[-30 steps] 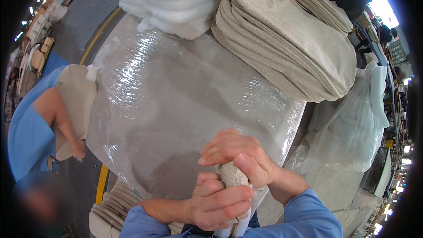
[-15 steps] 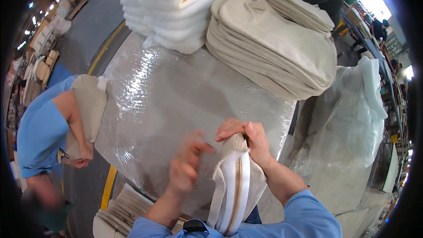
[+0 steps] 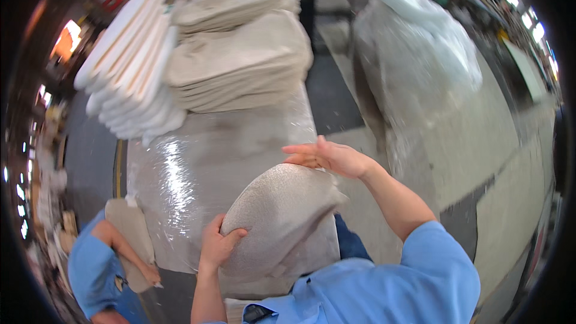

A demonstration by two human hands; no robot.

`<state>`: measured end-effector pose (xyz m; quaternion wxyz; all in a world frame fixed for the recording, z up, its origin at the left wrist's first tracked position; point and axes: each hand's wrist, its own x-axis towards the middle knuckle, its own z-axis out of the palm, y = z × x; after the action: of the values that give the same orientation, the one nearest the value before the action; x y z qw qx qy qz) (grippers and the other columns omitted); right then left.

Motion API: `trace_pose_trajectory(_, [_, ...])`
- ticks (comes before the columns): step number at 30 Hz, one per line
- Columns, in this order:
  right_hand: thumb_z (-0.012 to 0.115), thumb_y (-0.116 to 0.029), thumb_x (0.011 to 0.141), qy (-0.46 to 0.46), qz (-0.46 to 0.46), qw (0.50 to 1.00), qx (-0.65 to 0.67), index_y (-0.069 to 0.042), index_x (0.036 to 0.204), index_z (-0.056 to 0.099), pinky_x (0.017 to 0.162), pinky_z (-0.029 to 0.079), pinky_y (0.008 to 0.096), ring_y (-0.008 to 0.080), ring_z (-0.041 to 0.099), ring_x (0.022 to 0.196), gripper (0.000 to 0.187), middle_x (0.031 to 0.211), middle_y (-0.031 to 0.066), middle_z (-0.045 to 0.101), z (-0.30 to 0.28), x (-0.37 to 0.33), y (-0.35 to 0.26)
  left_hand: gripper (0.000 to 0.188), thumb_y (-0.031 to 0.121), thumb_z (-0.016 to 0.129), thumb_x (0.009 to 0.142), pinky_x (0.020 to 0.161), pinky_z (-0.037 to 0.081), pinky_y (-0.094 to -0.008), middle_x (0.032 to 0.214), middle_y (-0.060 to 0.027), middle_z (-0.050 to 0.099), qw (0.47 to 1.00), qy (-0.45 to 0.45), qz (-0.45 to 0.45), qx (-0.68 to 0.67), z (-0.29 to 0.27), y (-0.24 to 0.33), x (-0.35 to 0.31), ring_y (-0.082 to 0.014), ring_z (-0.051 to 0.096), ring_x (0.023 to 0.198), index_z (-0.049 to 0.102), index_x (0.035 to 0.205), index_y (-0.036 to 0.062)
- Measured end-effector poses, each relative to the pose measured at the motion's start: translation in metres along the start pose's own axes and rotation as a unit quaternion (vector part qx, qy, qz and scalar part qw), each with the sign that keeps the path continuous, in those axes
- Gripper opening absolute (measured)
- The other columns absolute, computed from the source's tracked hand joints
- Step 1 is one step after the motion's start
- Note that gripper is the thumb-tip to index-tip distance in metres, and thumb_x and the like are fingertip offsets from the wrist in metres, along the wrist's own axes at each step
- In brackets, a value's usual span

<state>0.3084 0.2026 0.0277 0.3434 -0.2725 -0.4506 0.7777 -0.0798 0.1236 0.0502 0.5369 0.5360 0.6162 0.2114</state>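
In front of my body stands a cushion in a beige fabric cover (image 3: 279,219), its broad rounded face turned up toward the head view. My left hand (image 3: 217,244) grips its left edge, thumb on the fabric face and fingers behind. Along the top edge, my right hand (image 3: 329,157) is open with fingers stretched out; whether it touches the fabric I cannot tell. Loose fabric bunches at the cushion's right side. The foam inside is hidden from this side.
The film-wrapped table (image 3: 222,144) bears a stack of white foam pads (image 3: 129,66) and a pile of beige covers (image 3: 240,63) at its far end. A co-worker in blue (image 3: 96,264) handles a beige piece (image 3: 129,231) at left. A plastic-wrapped bundle (image 3: 414,66) stands right.
The cushion has turned from edge-on, with white and tan layers showing, to its beige face. My left hand has taken hold of its edge; my right hand's fingers have straightened. The view has swung right.
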Motion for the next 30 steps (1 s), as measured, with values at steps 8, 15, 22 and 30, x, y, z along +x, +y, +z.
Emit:
trace_pose_trajectory(8, [0.03, -0.068, 0.113, 0.171, -0.144, 0.974, -0.048, -0.004, 0.155, 0.057, 0.116, 0.045, 0.042, 0.0265, 0.068, 0.125, 0.081, 0.13, 0.0153, 0.076, 0.044, -0.099, 0.125, 0.101, 0.048, 0.09, 0.082, 0.12, 0.04, -0.0498, 0.163, -0.0295, 0.041, 0.92, -0.198, 0.067, 0.332, 0.106, 0.005, -0.07, -0.0417, 0.044, 0.15, 0.043, 0.157, -0.0007])
trace_pose_trajectory(15, [0.028, -0.056, 0.118, 0.29, -0.224, 0.908, 0.203, 0.004, 0.146, 0.062, 0.105, 0.051, 0.035, 0.0206, 0.073, 0.105, 0.074, 0.102, 0.0151, 0.079, 0.032, -0.127, 0.166, 0.126, 0.049, 0.09, 0.08, 0.132, 0.014, -0.058, 0.178, -0.0291, 0.01, 0.899, -0.341, 0.119, 0.248, 0.12, -0.03, -0.041, -0.0496, 0.009, 0.165, 0.018, 0.172, 0.0013])
trace_pose_trajectory(22, [0.036, -0.047, 0.117, 0.295, -0.167, 0.93, 0.145, 0.004, 0.121, 0.072, 0.083, 0.056, 0.0329, 0.0186, 0.071, 0.08, 0.062, 0.083, 0.0123, 0.076, 0.014, -0.087, 0.193, 0.122, 0.04, 0.09, 0.079, 0.133, 0.012, -0.0556, 0.179, -0.0269, 0.009, 0.902, -0.38, 0.108, 0.172, 0.112, -0.04, -0.017, -0.0477, 0.008, 0.166, 0.019, 0.173, 0.0044])
trace_pose_trajectory(30, [0.04, -0.041, 0.117, 0.302, -0.1, 0.928, 0.194, 0.003, 0.106, 0.073, 0.065, 0.055, 0.0324, 0.0197, 0.069, 0.065, 0.056, 0.073, 0.0133, 0.072, -0.014, -0.057, 0.215, 0.117, 0.05, 0.081, 0.086, 0.134, 0.009, -0.0525, 0.18, -0.0251, 0.007, 0.904, -0.392, 0.115, 0.123, 0.115, -0.046, -0.007, -0.0437, 0.007, 0.167, 0.018, 0.173, 0.0039])
